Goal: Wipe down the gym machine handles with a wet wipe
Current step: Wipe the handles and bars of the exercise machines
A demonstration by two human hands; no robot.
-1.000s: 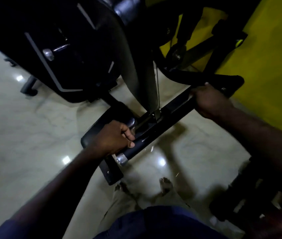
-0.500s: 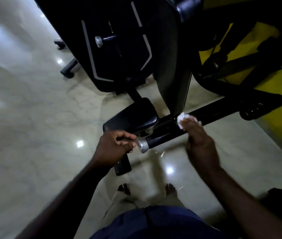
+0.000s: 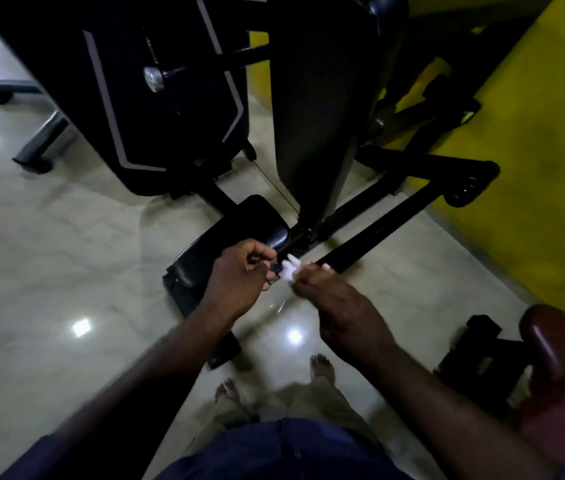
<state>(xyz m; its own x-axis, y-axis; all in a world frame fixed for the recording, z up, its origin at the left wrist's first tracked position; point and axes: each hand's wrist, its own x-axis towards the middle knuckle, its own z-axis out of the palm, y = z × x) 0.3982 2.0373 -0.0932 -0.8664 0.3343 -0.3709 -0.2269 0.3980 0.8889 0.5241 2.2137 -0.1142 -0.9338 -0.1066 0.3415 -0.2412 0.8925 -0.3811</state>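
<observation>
Hands in view: two.

The right hand [image 3: 329, 296] pinches one crumpled white wet wipe [image 3: 289, 270] at its fingertips. The wipe sits at the near end of one long black handle bar [image 3: 371, 237], which slants up and to the right above the floor. Motion blur hides whether the wipe touches the bar.

The left hand [image 3: 239, 275] is just beside the wipe, on its left, with the fingers curled. It cannot be told whether they grip the bar's end.

One glossy black padded seat [image 3: 246, 226] lies behind the left hand. One black gym machine housing with grey stripes [image 3: 170, 98] stands behind the seat.

Two bare feet [image 3: 322, 367] stand on the polished pale marble floor [image 3: 66, 254], which shows three bright light reflections. One yellow wall [image 3: 533, 150] is at the right, and one reddish-brown padded cushion [image 3: 558, 348] is at the lower right.
</observation>
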